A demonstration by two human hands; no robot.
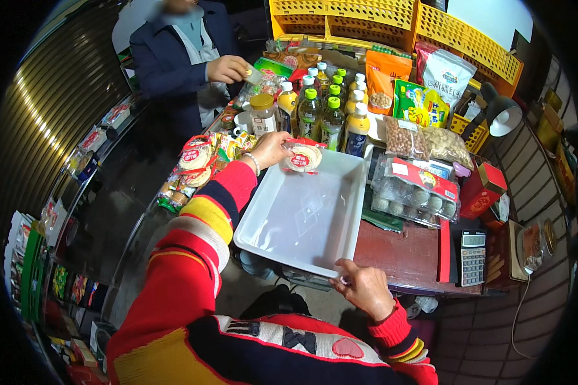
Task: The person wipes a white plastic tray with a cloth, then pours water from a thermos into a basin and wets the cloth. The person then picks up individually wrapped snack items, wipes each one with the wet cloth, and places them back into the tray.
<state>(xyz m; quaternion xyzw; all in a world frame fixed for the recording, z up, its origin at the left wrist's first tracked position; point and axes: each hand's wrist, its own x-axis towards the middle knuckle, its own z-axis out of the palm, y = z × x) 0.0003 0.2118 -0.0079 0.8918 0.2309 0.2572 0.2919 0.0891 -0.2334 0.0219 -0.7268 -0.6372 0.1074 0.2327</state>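
Note:
My left hand [271,149] pinches a clear packet of round, pale, flat biscuits [303,158] with red printing. It holds this packet over the far left corner of a shallow white plastic tray [289,228], whose bottom shows bare. At the tray's near right corner, my right hand [365,289] has its fingers closed on the rim. The tray is at the table's near edge. Left of my left forearm lie similar biscuit packets [196,157] in a pile with other small snacks. A jar with a yellow lid [262,114] stands just beyond my left hand.
Several drink bottles [332,122] stand behind the tray. Right of it are a clear egg carton [417,196], bags of nuts [406,138], a calculator [473,258] and a lamp [504,115]. Across the table a person's hand [228,69] holds a small packet. Yellow crates [366,19] line the back.

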